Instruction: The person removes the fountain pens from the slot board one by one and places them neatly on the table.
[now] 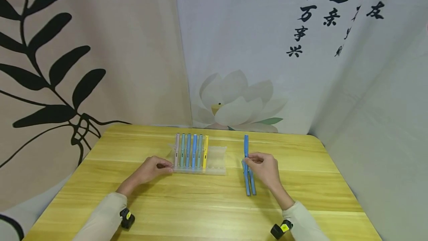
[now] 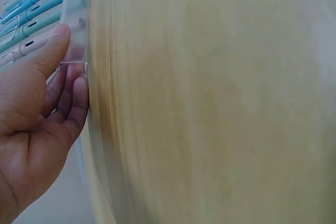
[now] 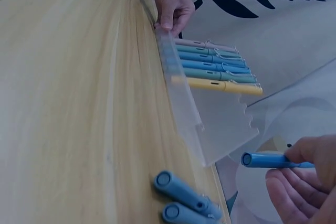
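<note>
The blue pen [image 1: 246, 146] stands lengthwise just right of centre in the head view, lifted above the counter [image 1: 167, 203] and pinched in the right hand [image 1: 265, 168]. In the right wrist view it shows at the lower right, cap end pointing left toward the clear plastic pen tray [image 3: 220, 124]. To seat it well, the pen should probably be turned parallel with the six pens in the tray [image 1: 191, 151] and lowered into a free groove on the tray's bare right part, beside the yellow pen [image 1: 205, 151], without nudging that pen.

The right grip is closed on the pen, thumb and fingertips clamped round its barrel. The left hand [image 1: 152, 169] steadies the tray at its near left corner: thumb on top and fingers curled against the edge, so that grip pinches the tray.

Two more blue pens [image 1: 250, 183] lie on the counter under the right hand, just beside each other.
</note>
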Demonstrator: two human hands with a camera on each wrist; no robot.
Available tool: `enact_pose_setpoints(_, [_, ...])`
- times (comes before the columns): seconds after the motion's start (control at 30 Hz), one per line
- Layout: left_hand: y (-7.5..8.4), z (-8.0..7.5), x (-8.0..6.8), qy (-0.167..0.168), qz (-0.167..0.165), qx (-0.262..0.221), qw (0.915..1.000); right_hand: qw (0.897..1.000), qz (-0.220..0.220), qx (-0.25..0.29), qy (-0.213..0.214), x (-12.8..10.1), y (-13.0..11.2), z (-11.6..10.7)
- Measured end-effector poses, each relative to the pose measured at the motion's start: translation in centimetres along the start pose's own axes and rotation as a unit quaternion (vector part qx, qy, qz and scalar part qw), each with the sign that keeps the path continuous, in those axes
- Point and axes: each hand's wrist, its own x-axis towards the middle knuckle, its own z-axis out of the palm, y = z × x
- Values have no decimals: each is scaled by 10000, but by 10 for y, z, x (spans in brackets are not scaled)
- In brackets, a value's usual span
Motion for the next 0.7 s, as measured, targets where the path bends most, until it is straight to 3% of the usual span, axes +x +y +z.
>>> enact_pose_setpoints(0.2, [0,0,0,-2,38,10,10000,9992,307,264,-8,-2,6,-8])
enact_pose_setpoints(0.47, [-2,0,1,-17,32,-25,10000,9986,477,219,-74,-5,14,-15])
enact_pose_setpoints(0.7, [-3,0,2,-21,22,-41,10000,9981,436,-421,-62,-9,23,-19])
